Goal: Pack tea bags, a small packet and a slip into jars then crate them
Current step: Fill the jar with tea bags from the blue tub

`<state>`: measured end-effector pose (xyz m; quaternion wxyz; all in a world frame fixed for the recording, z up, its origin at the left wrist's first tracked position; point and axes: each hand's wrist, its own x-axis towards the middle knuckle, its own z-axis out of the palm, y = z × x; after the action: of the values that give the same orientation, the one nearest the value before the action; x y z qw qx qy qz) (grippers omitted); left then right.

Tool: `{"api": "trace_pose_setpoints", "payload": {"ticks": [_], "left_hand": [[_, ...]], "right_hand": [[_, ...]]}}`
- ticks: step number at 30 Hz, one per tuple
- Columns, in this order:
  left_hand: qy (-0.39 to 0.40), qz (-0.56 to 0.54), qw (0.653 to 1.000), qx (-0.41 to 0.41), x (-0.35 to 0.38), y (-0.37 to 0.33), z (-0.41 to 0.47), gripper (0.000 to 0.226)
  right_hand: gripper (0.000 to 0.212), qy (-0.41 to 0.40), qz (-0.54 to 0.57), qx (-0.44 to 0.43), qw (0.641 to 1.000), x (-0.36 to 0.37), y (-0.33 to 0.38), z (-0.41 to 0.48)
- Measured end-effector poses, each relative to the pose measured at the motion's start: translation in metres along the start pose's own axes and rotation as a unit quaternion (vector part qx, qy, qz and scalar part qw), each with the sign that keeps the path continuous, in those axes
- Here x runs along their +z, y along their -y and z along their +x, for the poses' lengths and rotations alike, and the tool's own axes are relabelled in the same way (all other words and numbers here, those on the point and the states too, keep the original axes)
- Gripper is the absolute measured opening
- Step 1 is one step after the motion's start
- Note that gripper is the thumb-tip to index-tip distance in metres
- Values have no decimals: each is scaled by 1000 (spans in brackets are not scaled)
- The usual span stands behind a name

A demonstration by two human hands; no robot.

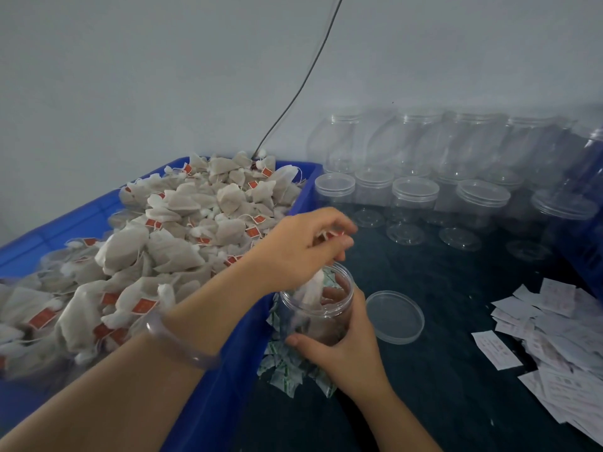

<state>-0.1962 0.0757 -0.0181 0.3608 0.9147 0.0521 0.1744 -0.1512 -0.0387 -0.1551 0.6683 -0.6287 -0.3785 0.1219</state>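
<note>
The left hand hovers over the mouth of a clear, round plastic jar, fingers curled and pinching a soft, papery tea bag that dangles into the opening, with a red tag up by the fingertips. The right hand wraps around the jar, holding it upright on the dark cloth. Just left, a blue plastic crate holds a crumpled heap of tea bags. Crinkled green-and-white packets lie at the jar's foot. A flat clear lid lies to its right. White paper slips are scattered further right, with empty jars ranked behind.
</note>
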Motion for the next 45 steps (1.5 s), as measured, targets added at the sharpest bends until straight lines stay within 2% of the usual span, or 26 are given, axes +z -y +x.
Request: {"api": "trace_pose_setpoints", "payload": {"ticks": [2,4,6,7,8,10,13,16,21,24,26,28,29,31,34,37,40,43,45], "left_hand": [[-23,-24,999,14,-6,3,1,36],[-113,-32,993,2,-21,11,7,36],[-197,36,978,-55,-37,28,11,33],[-208,90,969,-99,-44,40,11,33],[-193,143,959,-148,-49,53,9,32],[-108,219,941,-235,-53,76,5,28],[-11,266,920,-287,-51,92,3,19],[-5,304,900,-312,-44,94,5,16],[-32,446,836,-317,-42,91,8,11],[15,475,819,-322,-45,98,8,15],[28,479,819,-316,-42,99,6,16],[-18,447,842,-303,-43,99,6,7],[-54,402,864,-299,-47,98,6,5],[-121,262,912,-292,-57,98,4,17],[-172,109,941,-270,-67,97,-1,17],[-185,28,946,-266,-65,94,-2,14],[-234,-62,942,-232,-66,79,2,12],[-255,-163,943,-139,-68,49,4,13],[-261,-288,919,-70,-63,26,6,19]], "right_hand": [[90,-2,3,2,1000,-1,-2,-1],[91,-2,6,9,1000,-1,-3,-1],[91,2,8,11,1000,-1,-2,-2],[90,3,7,9,1000,-1,-1,-2],[90,3,6,7,1000,-1,0,-2],[89,3,7,6,1000,-1,2,-2],[89,8,5,0,1000,-2,3,-3],[89,9,-1,4,1000,-3,5,-3],[86,8,6,-9,1000,-3,7,-3],[87,11,9,-9,1000,-2,7,-3],[87,9,10,-9,1000,-3,7,-4],[86,8,10,-8,1000,-3,6,-4],[86,7,10,-7,1000,-3,5,-4],[86,8,10,-8,1000,-4,5,-3],[87,8,4,-11,1000,-3,4,-2],[86,7,5,-9,1000,-3,4,-1],[86,7,4,-10,1000,-3,4,-1],[87,7,7,-6,1000,-2,4,-2],[87,7,7,-3,1000,-2,3,-1]]}}
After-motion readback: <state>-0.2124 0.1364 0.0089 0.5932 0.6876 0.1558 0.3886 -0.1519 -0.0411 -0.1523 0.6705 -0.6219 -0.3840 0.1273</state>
